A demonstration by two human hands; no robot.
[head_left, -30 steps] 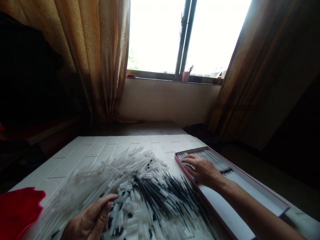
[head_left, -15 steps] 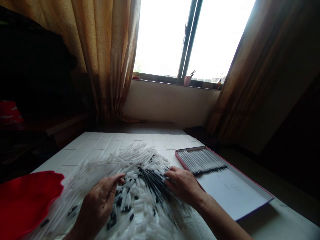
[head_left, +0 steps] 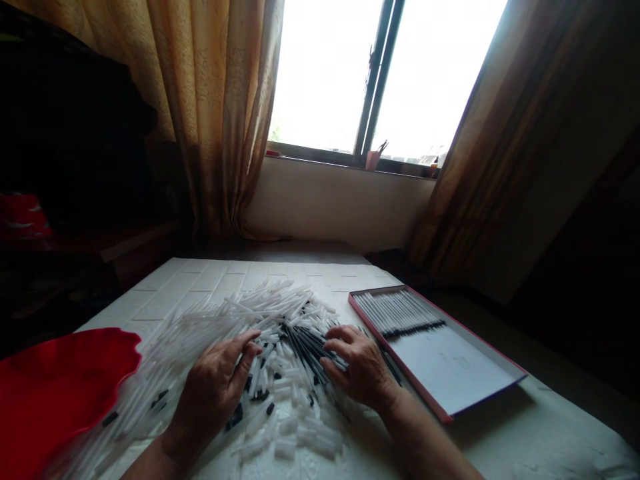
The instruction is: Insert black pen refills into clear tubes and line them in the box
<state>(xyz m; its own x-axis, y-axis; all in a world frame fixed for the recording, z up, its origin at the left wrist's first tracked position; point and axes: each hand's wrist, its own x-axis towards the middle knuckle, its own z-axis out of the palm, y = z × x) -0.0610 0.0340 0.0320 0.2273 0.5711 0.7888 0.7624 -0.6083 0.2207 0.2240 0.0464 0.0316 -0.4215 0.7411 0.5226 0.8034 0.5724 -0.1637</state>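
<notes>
- Curving over the near part of the heap, the left hand [head_left: 213, 383] has its grip slightly parted: thumb and forefinger point inward with a narrow gap between them, above small white and black pieces.
- Across from it, the right hand [head_left: 363, 367] has a loosely spread grip, its fingers bent and apart from the thumb, at the dark thin rods [head_left: 306, 350]; whether the fingertips touch any of them, I cannot tell.
- Between the hands, those rods fan out toward the person, with short white pieces [head_left: 285, 387] and small black pieces [head_left: 270, 408] scattered nearer.
- Behind and to the left of them lies a broad, loose heap of long white tubes [head_left: 273, 303], many crossing one another.
- To the right of the right hand sits a shallow red-edged box [head_left: 430, 400]; at its far end is a neat row of white tubes with dark ends [head_left: 400, 310], side by side, and the nearer part shows a pale base with faint marks.
- At the left, beside the tubes, is a red dish with a wavy rim [head_left: 60, 380].
- Under all of this, the surface [head_left: 220, 277] has a white brick pattern.
- Beyond it are a pale wall [head_left: 330, 200], a bright window [head_left: 325, 73] and patterned golden curtains [head_left: 215, 100]; a pinkish cup [head_left: 372, 160] with thin items stands on the sill.
</notes>
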